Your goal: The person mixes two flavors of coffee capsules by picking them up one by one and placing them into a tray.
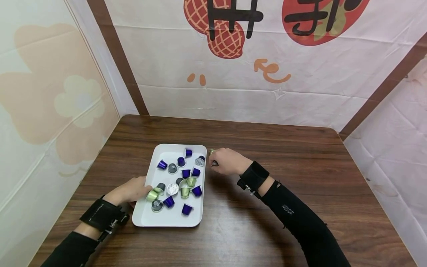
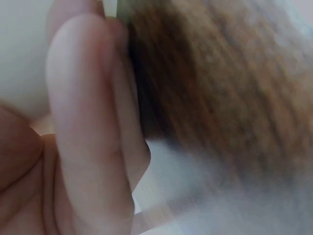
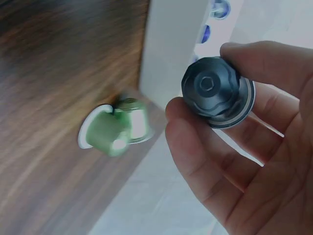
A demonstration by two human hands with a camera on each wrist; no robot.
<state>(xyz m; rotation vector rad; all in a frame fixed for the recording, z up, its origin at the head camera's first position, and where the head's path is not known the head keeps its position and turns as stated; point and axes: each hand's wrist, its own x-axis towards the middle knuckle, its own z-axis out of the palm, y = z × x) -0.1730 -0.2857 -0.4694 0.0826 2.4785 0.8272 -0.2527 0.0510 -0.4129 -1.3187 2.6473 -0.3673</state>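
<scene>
My left hand (image 1: 131, 190) grips the left rim of a white tray (image 1: 168, 219), its thumb over the edge. Fingers (image 2: 90, 112) fill much of the left wrist view, close to the pale tray. Just off the tray's far right side, my right hand (image 1: 231, 161) pinches a dark grey coffee capsule (image 3: 211, 87) between thumb and fingertips, its base turned toward the wrist camera. Two green coffee capsules (image 3: 105, 131) lie against each other on the table beside the tray wall; in the head view the right hand mostly hides them.
Scattered in the tray are several purple capsules (image 1: 169, 201), green capsules (image 1: 185, 193) and grey or silver ones (image 1: 157, 205). Under everything is a brown wooden table (image 1: 300, 178). Printed cloth (image 1: 160, 55) hangs behind the table and along its sides.
</scene>
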